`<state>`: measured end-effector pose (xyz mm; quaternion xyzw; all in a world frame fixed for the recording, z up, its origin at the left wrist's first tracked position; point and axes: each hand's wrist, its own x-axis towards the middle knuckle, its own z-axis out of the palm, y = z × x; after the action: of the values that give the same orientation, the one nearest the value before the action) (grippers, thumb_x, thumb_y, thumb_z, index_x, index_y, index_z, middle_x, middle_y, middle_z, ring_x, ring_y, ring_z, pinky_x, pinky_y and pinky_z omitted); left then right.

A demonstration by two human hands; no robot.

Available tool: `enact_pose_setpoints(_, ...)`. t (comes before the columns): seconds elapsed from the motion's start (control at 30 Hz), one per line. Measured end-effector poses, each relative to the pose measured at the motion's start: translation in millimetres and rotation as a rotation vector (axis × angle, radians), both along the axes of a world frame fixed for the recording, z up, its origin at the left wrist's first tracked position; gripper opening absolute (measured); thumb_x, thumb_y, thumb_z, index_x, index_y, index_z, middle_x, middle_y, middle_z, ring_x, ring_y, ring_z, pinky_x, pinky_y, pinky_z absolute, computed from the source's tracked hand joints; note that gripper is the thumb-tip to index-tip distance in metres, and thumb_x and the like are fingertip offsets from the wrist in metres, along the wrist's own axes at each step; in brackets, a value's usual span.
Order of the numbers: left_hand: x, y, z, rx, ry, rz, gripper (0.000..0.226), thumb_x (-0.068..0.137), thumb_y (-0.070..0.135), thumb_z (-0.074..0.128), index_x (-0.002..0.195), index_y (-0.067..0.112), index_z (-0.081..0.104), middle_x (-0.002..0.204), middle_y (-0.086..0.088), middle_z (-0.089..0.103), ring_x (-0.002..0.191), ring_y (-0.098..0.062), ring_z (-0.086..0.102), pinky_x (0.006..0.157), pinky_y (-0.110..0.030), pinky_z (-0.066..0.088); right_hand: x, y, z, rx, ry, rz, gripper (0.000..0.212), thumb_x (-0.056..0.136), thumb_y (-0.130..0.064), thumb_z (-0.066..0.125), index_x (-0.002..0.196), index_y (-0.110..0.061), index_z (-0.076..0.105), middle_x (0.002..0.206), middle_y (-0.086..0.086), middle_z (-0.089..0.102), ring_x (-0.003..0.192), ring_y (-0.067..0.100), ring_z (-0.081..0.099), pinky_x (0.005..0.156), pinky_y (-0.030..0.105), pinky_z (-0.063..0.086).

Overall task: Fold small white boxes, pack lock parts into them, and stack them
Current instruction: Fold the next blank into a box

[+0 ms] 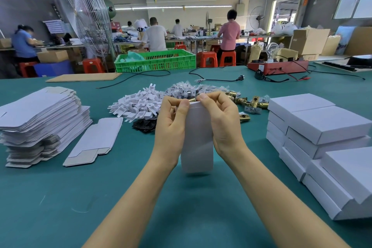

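A small white box (198, 139) stands upright on its end on the green table (124, 197), held between both hands. My left hand (171, 125) grips its left side, thumb at the top flap. My right hand (218, 121) grips the right side, fingers curled over the top edge. Behind the hands lie brass lock latches (248, 103), a heap of bagged parts (187, 89), white card inserts (138, 103) and black pieces (144, 125). Finished white boxes (322, 133) are stacked at the right.
A tall pile of flat box blanks (38, 119) sits at the left, with loose blanks (96, 141) beside it. Further back are a green crate (156, 60), a red tester with a bulb (277, 65), cables, a fan and several people at benches.
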<state>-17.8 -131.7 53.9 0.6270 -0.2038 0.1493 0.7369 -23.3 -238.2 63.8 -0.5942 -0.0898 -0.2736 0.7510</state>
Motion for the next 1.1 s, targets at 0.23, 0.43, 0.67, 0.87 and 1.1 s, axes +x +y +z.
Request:
enact_pose_setpoints(0.23, 3, -4, -3, -0.016, 0.108, 0.074, 0.017, 0.1, 0.021, 0.049, 0.084, 0.025, 0.051, 0.067, 0.019, 0.053, 0.06, 0.004, 0.049, 0.056, -0.011, 0.042, 2, 7, -5, -0.031, 0.071, -0.093, 0.014, 0.095, -0.014, 0.054, 0.09, -0.007, 0.065, 0.082, -0.004, 0.063, 0.072, -0.001, 0.054, 0.065, 0.008, 0.042)
enact_pose_setpoints(0.43, 0, -5, 2, -0.014, 0.15, 0.086, 0.02, 0.097, 0.015, 0.044, 0.082, 0.026, 0.05, 0.079, 0.01, 0.051, 0.071, -0.006, 0.045, 0.063, -0.024, 0.037, 0, 9, -4, -0.091, 0.104, -0.084, 0.029, 0.093, -0.003, 0.04, 0.1, -0.012, 0.067, 0.103, -0.003, 0.065, 0.089, -0.008, 0.056, 0.074, 0.005, 0.041)
enact_pose_setpoints(0.67, -6, -6, 6, -0.04, 0.153, 0.051, 0.013, 0.079, 0.026, 0.044, 0.079, 0.027, 0.057, 0.076, 0.015, 0.057, 0.073, -0.006, 0.049, 0.065, -0.027, 0.038, -2, 15, -2, -0.188, 0.168, -0.156, 0.02, 0.089, -0.026, 0.039, 0.081, -0.022, 0.057, 0.095, -0.002, 0.058, 0.079, -0.003, 0.049, 0.07, 0.019, 0.037)
enact_pose_setpoints(0.87, -10, -16, -1, 0.013, -0.009, 0.043, 0.021, 0.105, 0.026, 0.037, 0.104, 0.026, 0.058, 0.108, 0.01, 0.061, 0.098, -0.001, 0.054, 0.089, -0.02, 0.041, 0, 10, 2, -0.303, 0.048, -0.389, 0.04, 0.103, -0.033, 0.036, 0.066, -0.019, 0.037, 0.07, -0.005, 0.041, 0.066, 0.009, 0.038, 0.065, 0.025, 0.031)
enact_pose_setpoints(1.1, 9, 5, 6, -0.293, 0.822, -0.382, 0.07, 0.082, 0.073, 0.049, 0.115, 0.013, 0.063, 0.113, -0.018, 0.062, 0.108, -0.037, 0.061, 0.094, -0.053, 0.048, -4, 13, -1, -0.557, -0.422, -0.483, 0.042, 0.099, -0.031, 0.034, 0.078, 0.0, 0.054, 0.099, 0.016, 0.049, 0.101, 0.021, 0.047, 0.089, 0.032, 0.041)
